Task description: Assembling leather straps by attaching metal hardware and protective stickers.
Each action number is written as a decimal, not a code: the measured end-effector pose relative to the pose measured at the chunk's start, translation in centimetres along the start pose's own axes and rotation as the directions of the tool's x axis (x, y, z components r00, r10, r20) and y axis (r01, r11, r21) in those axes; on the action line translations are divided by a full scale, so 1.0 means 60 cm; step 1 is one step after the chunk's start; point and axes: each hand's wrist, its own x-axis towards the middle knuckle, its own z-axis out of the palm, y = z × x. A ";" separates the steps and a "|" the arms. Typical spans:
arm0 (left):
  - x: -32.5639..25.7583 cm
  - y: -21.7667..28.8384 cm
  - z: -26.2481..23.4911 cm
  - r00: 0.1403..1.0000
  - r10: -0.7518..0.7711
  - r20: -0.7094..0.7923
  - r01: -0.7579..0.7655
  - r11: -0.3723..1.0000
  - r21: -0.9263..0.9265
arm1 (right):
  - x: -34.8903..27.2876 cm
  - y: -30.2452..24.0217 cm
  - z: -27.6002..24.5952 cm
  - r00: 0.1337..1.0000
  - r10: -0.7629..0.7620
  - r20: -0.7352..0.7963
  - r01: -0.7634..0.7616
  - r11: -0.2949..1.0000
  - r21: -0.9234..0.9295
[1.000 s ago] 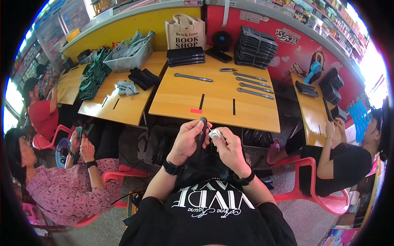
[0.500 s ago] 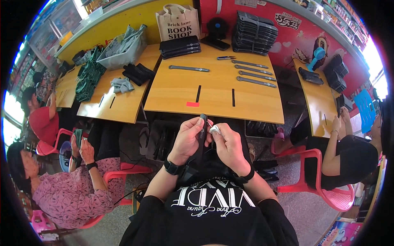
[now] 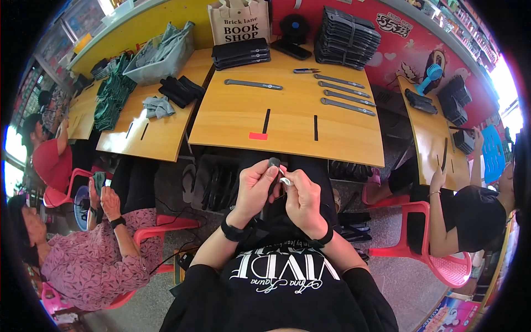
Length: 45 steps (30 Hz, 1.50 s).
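Note:
Over my lap, below the table's front edge, my left hand (image 3: 254, 187) is closed around a dark grey strap (image 3: 274, 162), its rounded end sticking up above the thumb. Close against it, my right hand (image 3: 304, 199) pinches a small white cloth-like piece (image 3: 286, 181) between thumb and fingers. The fingertips of both hands meet at the strap's upper end. What lies between them is partly hidden. Similar grey straps lie on the table: a single strap (image 3: 253, 84) at the left and several in a row, including a near one (image 3: 347, 106), at the right.
The wooden table (image 3: 221, 124) bears a red tape mark (image 3: 258, 136), two black strips, blue-handled snips (image 3: 306, 71), folded black pouches (image 3: 241, 54), a tied black stack (image 3: 347, 39) and a canvas bag (image 3: 240, 22). Co-workers sit on red chairs at both sides.
My right hand has turned slightly and drawn in toward the left, and the white piece shows smaller. The view has shifted a little. At the right, a co-worker's hands now hold up dark strips.

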 end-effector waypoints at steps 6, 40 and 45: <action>-0.005 0.046 -0.008 0.997 0.060 0.040 -0.070 0.940 0.333 | 0.016 0.008 -0.012 0.983 -0.166 0.082 0.176 0.973 -0.147; -0.007 -0.025 -0.029 0.999 -0.023 -0.033 0.015 0.976 -0.217 | 0.026 -0.007 -0.001 0.943 -0.129 0.307 0.302 0.720 -0.625; 0.005 -0.018 -0.035 0.998 -0.056 -0.010 0.045 0.875 -0.482 | 0.017 0.018 0.015 0.987 -0.111 0.120 0.152 0.888 -0.433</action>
